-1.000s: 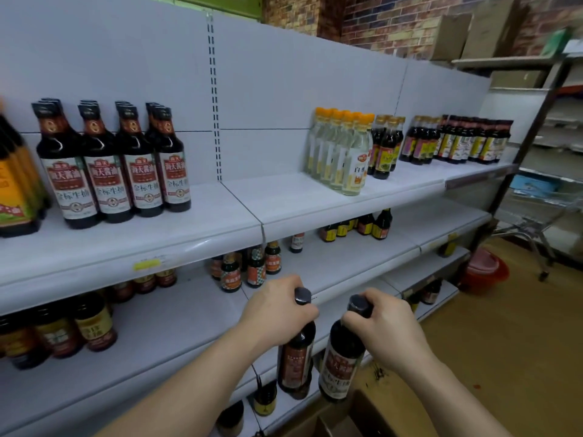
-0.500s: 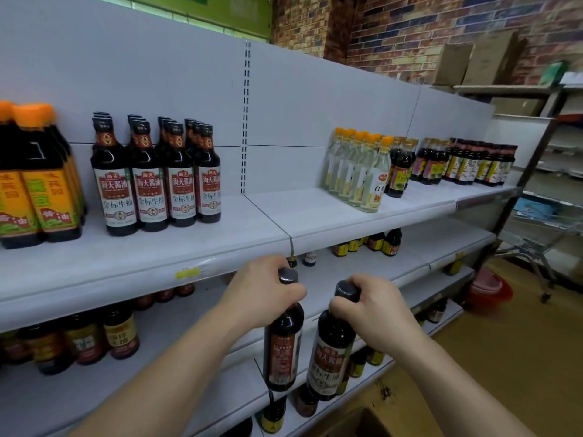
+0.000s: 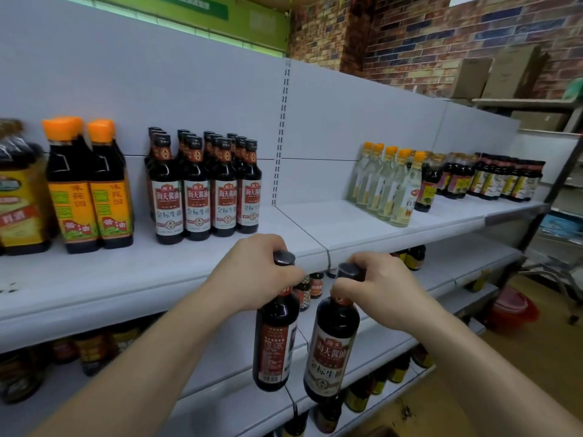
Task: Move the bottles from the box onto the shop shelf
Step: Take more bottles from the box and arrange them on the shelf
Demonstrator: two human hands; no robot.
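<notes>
Two dark soy sauce bottles with black caps hang in the air in front of the white shop shelf (image 3: 362, 228). My left hand (image 3: 252, 272) grips the neck of the left bottle (image 3: 274, 345), whose back label faces me. My right hand (image 3: 381, 291) grips the neck of the right bottle (image 3: 331, 351), its front label toward me. Both bottles sit just below the shelf's front edge. A block of several matching bottles (image 3: 205, 190) stands on that shelf, up and left of my hands. The box is out of view.
Orange-capped dark bottles (image 3: 91, 190) stand at the shelf's left, clear vinegar bottles (image 3: 388, 184) and more dark bottles (image 3: 498, 178) at its right. Bare shelf lies between the groups. Lower shelves hold small bottles. A red basket (image 3: 511, 307) sits on the floor at right.
Both hands have lifted their bottles upward, from the level of the lower shelves to just under the upper shelf's front edge. The view has tilted up and to the left.
</notes>
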